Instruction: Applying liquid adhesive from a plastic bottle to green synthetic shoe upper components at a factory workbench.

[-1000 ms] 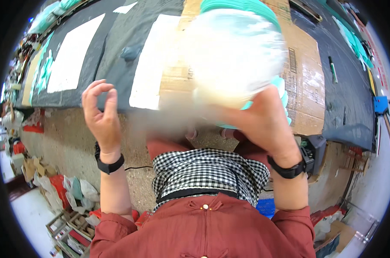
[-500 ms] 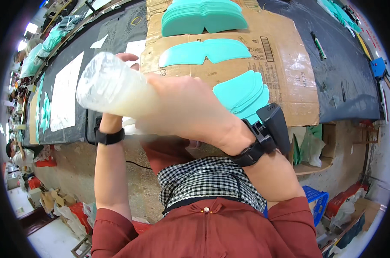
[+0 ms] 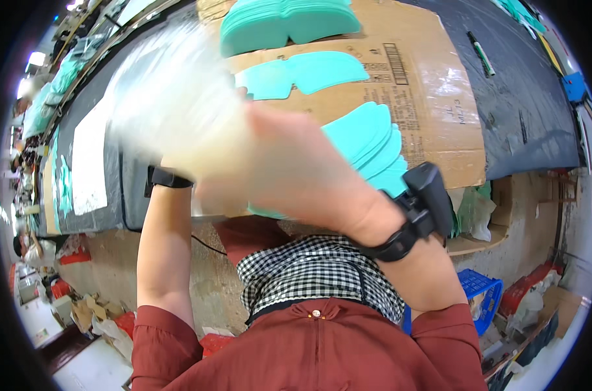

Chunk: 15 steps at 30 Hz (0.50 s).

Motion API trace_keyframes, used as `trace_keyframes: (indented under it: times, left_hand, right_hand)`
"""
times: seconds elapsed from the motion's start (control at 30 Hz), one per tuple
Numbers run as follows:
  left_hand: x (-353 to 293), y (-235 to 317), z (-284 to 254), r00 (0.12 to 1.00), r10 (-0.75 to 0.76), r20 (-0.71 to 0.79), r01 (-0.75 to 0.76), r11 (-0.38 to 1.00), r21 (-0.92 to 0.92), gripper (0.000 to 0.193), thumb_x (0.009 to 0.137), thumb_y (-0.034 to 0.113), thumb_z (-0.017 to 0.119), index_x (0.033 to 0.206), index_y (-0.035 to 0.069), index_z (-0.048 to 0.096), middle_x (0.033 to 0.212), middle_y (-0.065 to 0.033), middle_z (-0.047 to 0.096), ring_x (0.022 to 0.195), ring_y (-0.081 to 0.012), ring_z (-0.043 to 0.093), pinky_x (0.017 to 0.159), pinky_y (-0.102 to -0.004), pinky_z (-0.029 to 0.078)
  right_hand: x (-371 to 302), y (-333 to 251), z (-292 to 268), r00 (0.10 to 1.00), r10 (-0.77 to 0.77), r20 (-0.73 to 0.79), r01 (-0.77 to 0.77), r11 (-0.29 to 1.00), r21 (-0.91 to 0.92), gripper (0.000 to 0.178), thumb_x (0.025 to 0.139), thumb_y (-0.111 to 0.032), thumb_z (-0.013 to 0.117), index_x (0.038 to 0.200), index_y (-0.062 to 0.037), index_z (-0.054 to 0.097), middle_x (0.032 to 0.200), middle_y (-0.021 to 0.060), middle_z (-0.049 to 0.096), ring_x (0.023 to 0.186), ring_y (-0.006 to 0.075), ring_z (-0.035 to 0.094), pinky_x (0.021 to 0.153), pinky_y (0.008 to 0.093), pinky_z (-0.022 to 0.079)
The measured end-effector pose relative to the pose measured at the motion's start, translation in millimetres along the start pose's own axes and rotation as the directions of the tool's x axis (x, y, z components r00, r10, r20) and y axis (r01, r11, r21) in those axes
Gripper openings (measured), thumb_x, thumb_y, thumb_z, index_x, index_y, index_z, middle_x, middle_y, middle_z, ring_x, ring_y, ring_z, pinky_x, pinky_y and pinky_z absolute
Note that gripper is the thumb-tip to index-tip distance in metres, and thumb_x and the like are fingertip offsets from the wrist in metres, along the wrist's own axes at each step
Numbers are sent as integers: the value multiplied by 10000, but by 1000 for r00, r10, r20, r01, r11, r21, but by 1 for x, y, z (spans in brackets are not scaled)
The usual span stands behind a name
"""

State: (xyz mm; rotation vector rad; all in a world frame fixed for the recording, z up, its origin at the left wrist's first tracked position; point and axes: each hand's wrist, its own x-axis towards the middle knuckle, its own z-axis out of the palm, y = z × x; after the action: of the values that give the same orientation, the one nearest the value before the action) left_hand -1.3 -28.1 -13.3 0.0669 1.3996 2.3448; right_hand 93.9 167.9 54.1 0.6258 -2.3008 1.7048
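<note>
My right hand [image 3: 302,166] is wrapped round a translucent plastic bottle [image 3: 172,91] with cloudy whitish contents. The bottle is tilted, its wide base up and to the left, and blurred by motion. Behind it, my left hand is almost wholly hidden; its forearm [image 3: 164,251] and black wristband show at the near table edge. Beyond the bottle lies a single notched turquoise sheet piece [image 3: 309,73], partly covered. Right of my right hand several similar pieces [image 3: 364,140] are fanned out. A turquoise edge [image 3: 265,212] peeks out under that hand.
A flattened cardboard sheet [image 3: 433,98] lies under the pieces on the dark-covered table [image 3: 524,124]. At the back stands a thick stack of turquoise pieces [image 3: 293,29]. White paper [image 3: 88,163] lies left, a marker [image 3: 482,53] right. Below the table is a blue crate [image 3: 488,300].
The bottle and my right hand have shifted and now blur; the bottle looks larger and higher. My left fingers, seen past the bottle before, are now mostly covered. The whole view has shifted slightly.
</note>
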Motion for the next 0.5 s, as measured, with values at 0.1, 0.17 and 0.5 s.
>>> trace_keyframes:
  times: [0.1, 0.17, 0.5]
  left_hand:
    - [10, 6, 1, 931, 365, 26, -66, 96, 993, 413, 891, 304, 749, 1259, 124, 700, 1346, -186, 599, 1281, -359, 526, 1078, -455, 457]
    - [13, 3, -12, 895, 429, 118, -136, 12, 991, 430, 873, 365, 757, 1232, 131, 716, 1243, -164, 633, 1197, -361, 553, 1032, -480, 462]
    - [26, 7, 13, 915, 398, 65, -8, -145, 989, 449, 825, 308, 809, 1124, -10, 705, 1214, -184, 660, 1048, -341, 633, 898, -434, 505]
  right_hand:
    - [2, -8, -10, 958, 147, 246, -111, 982, -153, 488, 781, -320, 834, 1139, -40, 655, 933, 208, 734, 868, 430, 703, 758, 462, 573]
    - [-5, 4, -40, 989, 128, 68, -133, 989, 67, 520, 777, -331, 848, 1156, -34, 654, 890, 185, 736, 813, 401, 713, 746, 448, 574]
    - [-6, 24, -129, 899, 273, -342, -283, 959, 20, 350, 845, -186, 839, 1136, -29, 726, 942, 72, 786, 815, 151, 745, 734, 297, 580]
